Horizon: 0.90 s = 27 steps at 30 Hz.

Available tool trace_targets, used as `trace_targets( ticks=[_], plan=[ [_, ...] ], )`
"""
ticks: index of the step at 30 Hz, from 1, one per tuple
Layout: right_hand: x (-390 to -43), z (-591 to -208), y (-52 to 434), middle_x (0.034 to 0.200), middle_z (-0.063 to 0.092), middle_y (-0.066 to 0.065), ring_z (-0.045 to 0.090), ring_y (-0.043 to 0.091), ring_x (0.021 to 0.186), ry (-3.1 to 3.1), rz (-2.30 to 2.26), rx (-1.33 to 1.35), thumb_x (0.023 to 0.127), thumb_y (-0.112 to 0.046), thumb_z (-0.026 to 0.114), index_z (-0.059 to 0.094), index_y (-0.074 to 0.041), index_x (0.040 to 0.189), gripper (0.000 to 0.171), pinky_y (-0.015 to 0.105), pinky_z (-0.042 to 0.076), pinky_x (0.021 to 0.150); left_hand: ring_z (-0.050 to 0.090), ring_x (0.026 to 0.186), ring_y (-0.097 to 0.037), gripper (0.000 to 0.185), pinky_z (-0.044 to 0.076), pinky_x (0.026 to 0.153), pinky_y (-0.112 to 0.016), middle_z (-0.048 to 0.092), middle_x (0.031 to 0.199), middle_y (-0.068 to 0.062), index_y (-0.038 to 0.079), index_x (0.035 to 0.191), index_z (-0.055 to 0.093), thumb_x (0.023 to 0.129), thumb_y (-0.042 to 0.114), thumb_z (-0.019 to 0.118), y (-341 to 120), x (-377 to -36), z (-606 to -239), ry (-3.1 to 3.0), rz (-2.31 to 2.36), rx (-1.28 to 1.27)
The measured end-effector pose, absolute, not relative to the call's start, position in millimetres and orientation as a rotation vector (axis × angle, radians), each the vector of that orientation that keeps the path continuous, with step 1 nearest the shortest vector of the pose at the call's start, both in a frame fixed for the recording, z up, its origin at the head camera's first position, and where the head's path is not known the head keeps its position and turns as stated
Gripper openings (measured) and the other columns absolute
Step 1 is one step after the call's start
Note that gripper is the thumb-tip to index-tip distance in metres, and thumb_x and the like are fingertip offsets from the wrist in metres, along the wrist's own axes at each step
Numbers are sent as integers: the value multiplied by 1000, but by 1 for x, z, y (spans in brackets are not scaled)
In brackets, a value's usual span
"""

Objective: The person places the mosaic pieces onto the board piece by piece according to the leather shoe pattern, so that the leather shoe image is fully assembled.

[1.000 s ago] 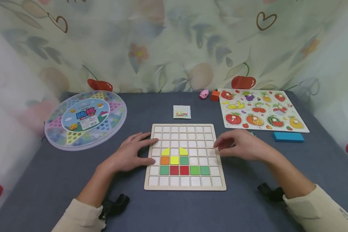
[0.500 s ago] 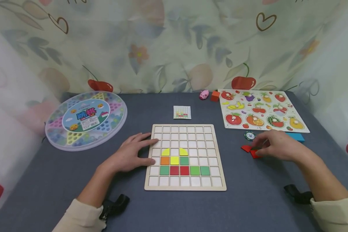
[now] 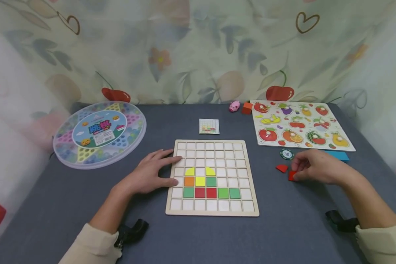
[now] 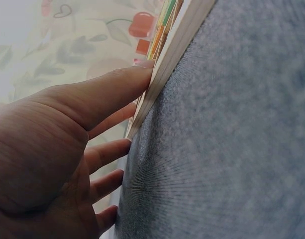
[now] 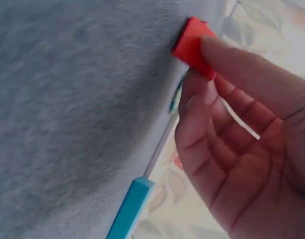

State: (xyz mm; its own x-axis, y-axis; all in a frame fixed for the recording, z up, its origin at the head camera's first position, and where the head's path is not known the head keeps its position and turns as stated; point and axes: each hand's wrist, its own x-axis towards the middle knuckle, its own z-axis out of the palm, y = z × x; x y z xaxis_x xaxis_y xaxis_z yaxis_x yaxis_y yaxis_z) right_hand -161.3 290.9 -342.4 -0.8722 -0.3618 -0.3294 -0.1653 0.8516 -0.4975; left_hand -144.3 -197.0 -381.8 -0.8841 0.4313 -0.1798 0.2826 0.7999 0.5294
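Fingers (image 5: 227, 59) of my right hand (image 3: 316, 167) pinch a red tile (image 5: 192, 46) against the grey cloth (image 3: 283, 227); a second red piece (image 3: 281, 168) lies just beyond them. Lifting cleanly means gripping both edges. My left hand (image 3: 148, 175), fingers flat and spread, steadies the wooden grid board (image 3: 212, 212).

Two bare forearms, each ending in a cream long sleeve (image 3: 92, 245) pushed back from the wrist, cuffs loosely bunched. Faint grey lettering along the edge of the right sleeve (image 3: 382, 244). Black strap-like mount (image 3: 132, 231) beneath the left wrist, a matching black one (image 3: 341, 222) beneath the right. Left hand (image 3: 145, 176) and right hand (image 3: 316, 167) ungloved, ringless, nails short.
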Motion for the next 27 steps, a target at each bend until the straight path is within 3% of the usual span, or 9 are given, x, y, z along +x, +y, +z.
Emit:
trace_targets(
  ticks=[7,19,27],
  plan=[
    [-160,-336,268,84,66,2,60,14,70,2540,-863,-439,93,-20,77,70,-7,113,25,27,53,64,14,157,-43,75,20,119,-72,27,171,-10,27,158,46,92,48,76,-197,-145,-381,2697,724,552],
    [-172,-336,178,87,70,5,65,21,75,2334,-1005,-593,93,-15,76,74,-3,111,21,30,58,71,14,158,-43,76,19,120,-71,26,171,-9,27,158,45,91,46,77,-198,-145,-380,2693,728,557],
    [-175,-346,132,82,70,1,62,18,77,2341,-904,-678,93,-11,73,79,-12,101,10,31,53,71,13,158,-43,76,18,121,-71,26,171,-9,27,158,45,91,45,77,-198,-145,-380,2693,729,560]
  ],
)
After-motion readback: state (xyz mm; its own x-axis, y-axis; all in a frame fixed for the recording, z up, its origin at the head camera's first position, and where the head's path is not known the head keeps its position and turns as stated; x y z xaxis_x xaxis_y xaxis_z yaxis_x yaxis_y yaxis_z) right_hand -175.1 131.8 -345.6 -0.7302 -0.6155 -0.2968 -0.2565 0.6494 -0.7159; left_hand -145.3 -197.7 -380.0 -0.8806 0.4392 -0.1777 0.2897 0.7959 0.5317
